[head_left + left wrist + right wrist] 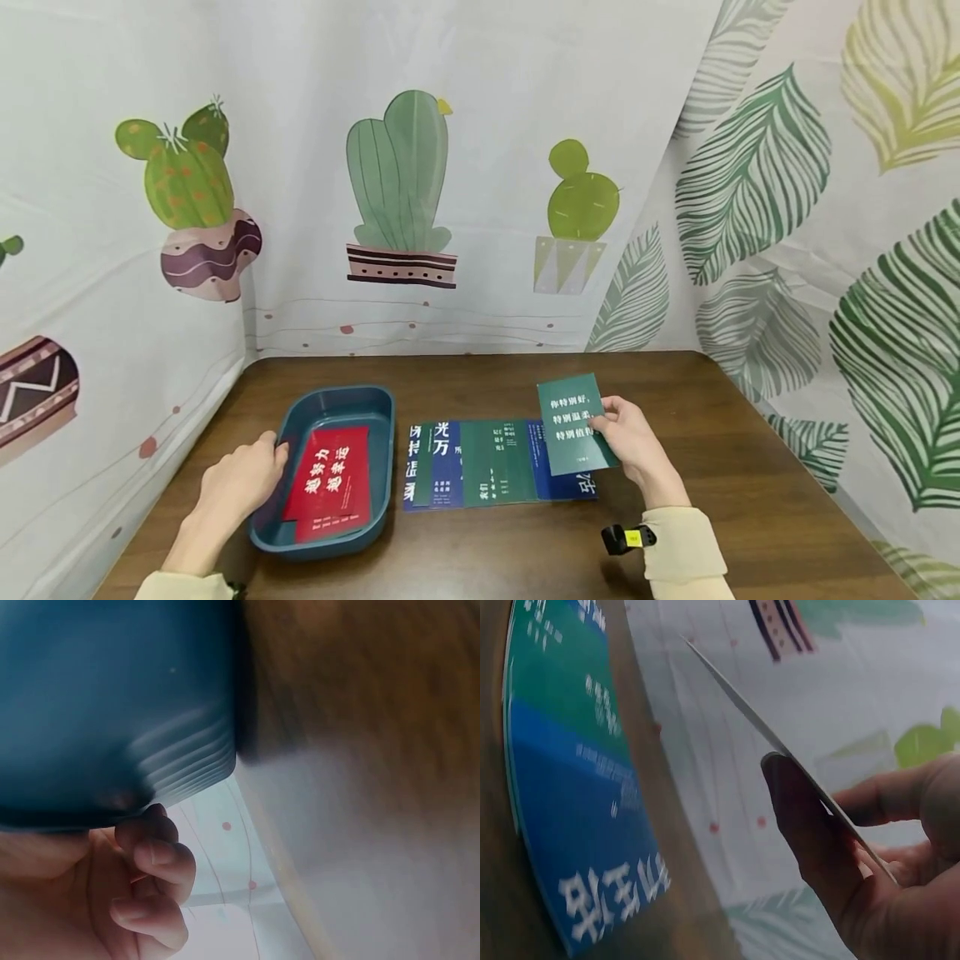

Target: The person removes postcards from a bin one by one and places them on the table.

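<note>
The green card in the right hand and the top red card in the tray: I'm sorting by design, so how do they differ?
The green card has a green face, the top red card a red one. The green card is pinched in the right hand; the top red card lies in the blue tray. The green card shows three main text lines; the top red card shows two, in larger characters. Both have white lettering.

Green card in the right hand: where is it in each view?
Head: green card right of centre, held by the right hand, partly covering the row of cards.
Left wrist: not in it.
Right wrist: green card edge-on, a thin strip slanting from upper middle to lower right.
Shared landmark: the wall cloth, in all three.
</note>
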Motion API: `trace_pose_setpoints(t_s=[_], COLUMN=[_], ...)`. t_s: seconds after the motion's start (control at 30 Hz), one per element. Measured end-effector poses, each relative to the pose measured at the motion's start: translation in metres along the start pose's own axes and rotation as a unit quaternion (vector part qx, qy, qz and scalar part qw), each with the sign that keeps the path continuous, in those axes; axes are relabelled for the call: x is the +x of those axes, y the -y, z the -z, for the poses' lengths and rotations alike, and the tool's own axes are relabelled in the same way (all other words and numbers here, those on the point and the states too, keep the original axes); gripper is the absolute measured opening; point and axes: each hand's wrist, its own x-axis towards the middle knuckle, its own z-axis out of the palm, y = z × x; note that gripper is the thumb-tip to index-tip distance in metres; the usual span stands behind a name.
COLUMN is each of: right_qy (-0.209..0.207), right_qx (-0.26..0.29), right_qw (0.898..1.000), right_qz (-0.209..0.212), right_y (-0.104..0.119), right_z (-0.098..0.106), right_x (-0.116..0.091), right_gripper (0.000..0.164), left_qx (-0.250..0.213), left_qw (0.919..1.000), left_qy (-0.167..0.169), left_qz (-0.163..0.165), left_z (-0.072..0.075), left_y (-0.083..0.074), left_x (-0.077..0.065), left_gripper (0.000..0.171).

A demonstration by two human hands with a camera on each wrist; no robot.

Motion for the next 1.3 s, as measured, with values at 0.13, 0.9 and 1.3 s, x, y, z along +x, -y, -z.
trace_pose_setpoints(t_s=[0.13,0.9,1.3], right_qy=[-0.003,-0.021,-0.047], right_qx=[0.003,-0.07,-0.265], right_qw=[1.0,0.996,0.963], right_qz=[-0.023,-0.054,-0.03], right_y=[-0.014,-0.045,-0.047], right_z=[0.008,-0.007,-0.01], right_x=[0.004,0.014,0.016], right_gripper=[0.026,0.032,0.03], left_qx=[0.0,-0.003,-0.004], left_qw=[1.0,1.0,0.9999], left_qy=[0.0,0.003,0.011], left_qz=[-0.002,-0.008,-0.005], left_z=[0.0,-0.001,-0.001], left_y=[0.001,0.002,0.003], left_x=[0.001,0.003,0.004], left_gripper=[0.042,0.041,0.041])
